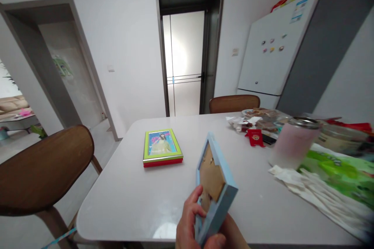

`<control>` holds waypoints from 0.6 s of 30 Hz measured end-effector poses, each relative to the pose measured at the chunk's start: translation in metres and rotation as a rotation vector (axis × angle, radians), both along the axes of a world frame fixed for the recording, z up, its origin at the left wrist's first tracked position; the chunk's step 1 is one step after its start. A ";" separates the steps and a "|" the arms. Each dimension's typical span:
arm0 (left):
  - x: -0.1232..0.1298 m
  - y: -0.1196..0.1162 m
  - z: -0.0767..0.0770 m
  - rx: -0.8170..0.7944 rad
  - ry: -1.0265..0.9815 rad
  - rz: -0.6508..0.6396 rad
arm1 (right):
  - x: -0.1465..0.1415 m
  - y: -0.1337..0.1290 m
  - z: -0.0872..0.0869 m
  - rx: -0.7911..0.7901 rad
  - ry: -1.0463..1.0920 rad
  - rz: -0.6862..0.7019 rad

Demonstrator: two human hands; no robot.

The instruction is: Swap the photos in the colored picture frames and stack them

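Note:
A light blue picture frame [210, 173] is held up on edge near the front of the table. Its brown backing board with small metal fittings faces my view, so its front is hidden. My left hand [189, 220] is closed around the lower left part, fingers over the back edge. My right hand [233, 233] lies behind the frame at the lower right, with its fingers hidden. Farther off to the left, a lime-green frame [174, 140] with a picture of a figure in a pale dress lies flat on a red frame [163, 163].
On the white table's [131, 202] right side stand a pink tumbler [295, 140], a green packet [339, 171], a white cloth [309, 190], a red packet [256, 137] and clear containers. Brown chairs [49, 163] stand at the left and far side. A fridge [269, 54] is behind.

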State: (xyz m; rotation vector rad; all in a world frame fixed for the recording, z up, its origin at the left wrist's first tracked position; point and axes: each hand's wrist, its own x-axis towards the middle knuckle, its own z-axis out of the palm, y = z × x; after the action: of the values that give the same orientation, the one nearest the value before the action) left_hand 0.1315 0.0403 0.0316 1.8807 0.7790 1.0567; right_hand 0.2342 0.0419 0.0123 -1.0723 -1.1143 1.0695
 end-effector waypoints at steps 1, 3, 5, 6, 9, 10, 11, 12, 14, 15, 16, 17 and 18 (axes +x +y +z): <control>0.004 0.001 0.002 -0.018 -0.068 0.008 | 0.004 0.001 0.002 -0.037 0.090 -0.064; 0.010 0.006 0.010 -0.055 -0.215 0.033 | 0.022 0.004 0.004 -0.128 0.276 -0.205; 0.016 0.015 0.018 -0.108 -0.324 0.039 | 0.052 0.009 0.004 -0.186 0.262 -0.301; 0.019 0.021 0.020 -0.139 -0.352 0.023 | 0.070 0.012 0.003 -0.217 0.191 -0.337; 0.028 0.038 0.013 -0.218 -0.303 -0.045 | 0.127 0.025 -0.004 -0.313 -0.224 -0.462; 0.030 0.042 0.006 -0.228 -0.254 -0.048 | 0.143 0.030 -0.006 -0.308 -0.405 -0.481; 0.033 0.046 -0.002 -0.227 -0.193 -0.036 | 0.157 0.036 -0.008 -0.309 -0.584 -0.484; 0.035 0.049 -0.010 -0.215 -0.118 -0.008 | 0.168 0.041 -0.010 -0.311 -0.744 -0.482; 0.039 0.052 -0.024 -0.158 0.077 0.077 | 0.181 0.050 -0.012 -0.319 -0.952 -0.462; 0.041 0.053 -0.029 -0.109 0.194 0.118 | 0.184 0.054 -0.012 -0.323 -1.004 -0.454; 0.042 0.054 -0.032 -0.055 0.309 0.150 | 0.186 0.057 -0.013 -0.325 -1.031 -0.447; 0.043 0.054 -0.034 -0.008 0.405 0.169 | 0.186 0.059 -0.013 -0.327 -1.048 -0.443; 0.043 0.054 -0.034 0.028 0.475 0.180 | 0.186 0.060 -0.013 -0.327 -1.074 -0.440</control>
State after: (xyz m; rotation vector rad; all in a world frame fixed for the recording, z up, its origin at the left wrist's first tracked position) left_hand 0.1750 0.0939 -0.0025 2.1473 1.2263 0.7295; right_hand 0.4203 0.1023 -0.0012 -2.1610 -1.4192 0.2633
